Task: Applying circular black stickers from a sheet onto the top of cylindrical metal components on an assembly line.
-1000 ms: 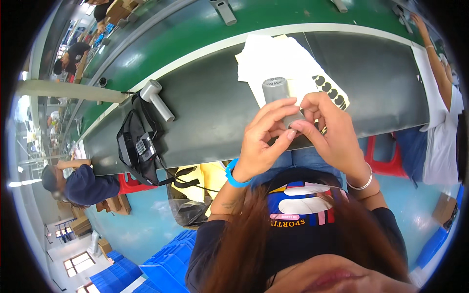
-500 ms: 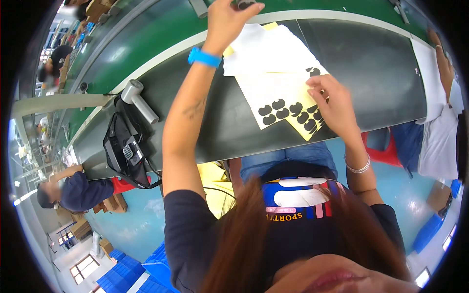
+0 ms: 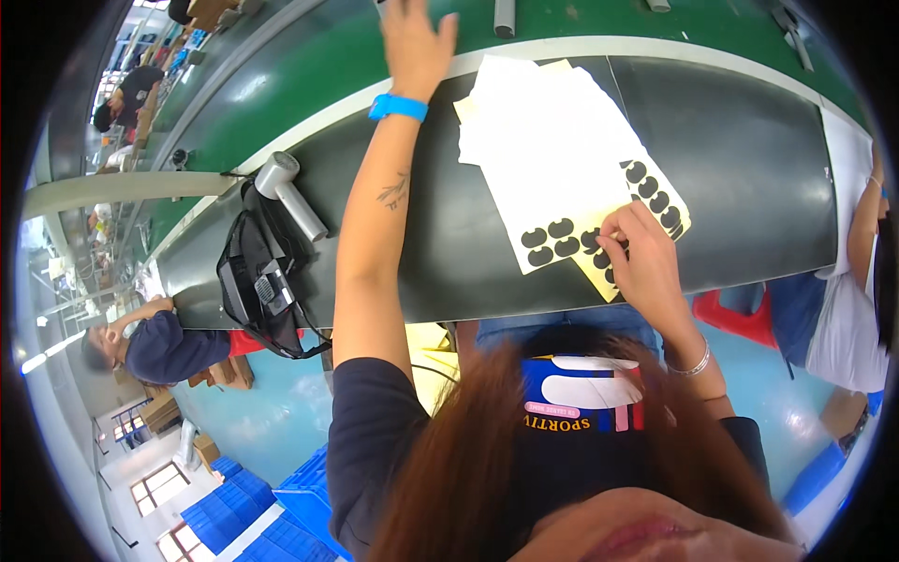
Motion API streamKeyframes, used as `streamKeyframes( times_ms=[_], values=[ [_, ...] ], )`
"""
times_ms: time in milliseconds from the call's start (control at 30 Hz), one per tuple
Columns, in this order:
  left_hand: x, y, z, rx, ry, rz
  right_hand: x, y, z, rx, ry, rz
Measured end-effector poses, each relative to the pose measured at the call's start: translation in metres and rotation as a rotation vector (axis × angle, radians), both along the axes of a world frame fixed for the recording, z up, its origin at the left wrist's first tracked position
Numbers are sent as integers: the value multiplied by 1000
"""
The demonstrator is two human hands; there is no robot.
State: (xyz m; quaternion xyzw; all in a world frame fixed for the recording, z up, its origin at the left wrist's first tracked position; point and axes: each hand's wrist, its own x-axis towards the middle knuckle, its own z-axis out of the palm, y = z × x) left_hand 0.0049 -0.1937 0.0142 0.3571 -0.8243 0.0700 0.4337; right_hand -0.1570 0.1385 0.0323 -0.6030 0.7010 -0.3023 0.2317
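My left hand (image 3: pixel 417 47) reaches over the green conveyor belt at the top of the view, thumb spread and fingers stretched out. Its fingertips are cut off by the upper edge, close to a sliver of something grey. A grey cylindrical part (image 3: pixel 505 17) lies on the belt to the right of this hand, apart from it. My right hand (image 3: pixel 641 251) is over the yellow-backed sticker sheet (image 3: pixel 599 283), thumb and forefinger pinched at a black rounded sticker (image 3: pixel 591 239). More black stickers (image 3: pixel 646 187) line the sheet's right side. White sheets (image 3: pixel 543 122) overlap it.
Left on the dark worktable (image 3: pixel 749 178) are a grey hair-dryer-shaped tool (image 3: pixel 298 197) and a black bag (image 3: pixel 245 272). Another grey part (image 3: pixel 658 5) is farther right on the belt. People sit at both sides; a red stool (image 3: pixel 735 318) stands at right.
My left hand has let go of the grey part and moved left with its fingers stretched. My right hand has come nearer, down the sticker sheet. The whole view has shifted slightly.
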Motion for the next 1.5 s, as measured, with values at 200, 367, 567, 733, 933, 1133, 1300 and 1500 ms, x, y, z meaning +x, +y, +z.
streamKeyframes(
  times_ms=[200,367,567,733,933,1133,1300,1500],
  values=[
    [53,-38,-25,470,-23,518,4,0,0,-48,22,-25],
    [60,-55,-9,451,622,370,3,1,0,-65,61,4],
    [79,-15,60,416,1096,-254,0,5,19,62,-97,13],
    [59,91,100,507,944,-668,-8,9,21,107,-241,0],
    [29,191,81,684,565,-831,-2,13,33,-154,-296,21],
    [9,231,42,717,284,-905,9,28,68,-435,-539,30],
    [1,250,43,786,294,-929,16,29,79,-547,-716,27],
    [-4,262,44,755,285,-869,18,26,74,-447,-741,-9]
  ],
)
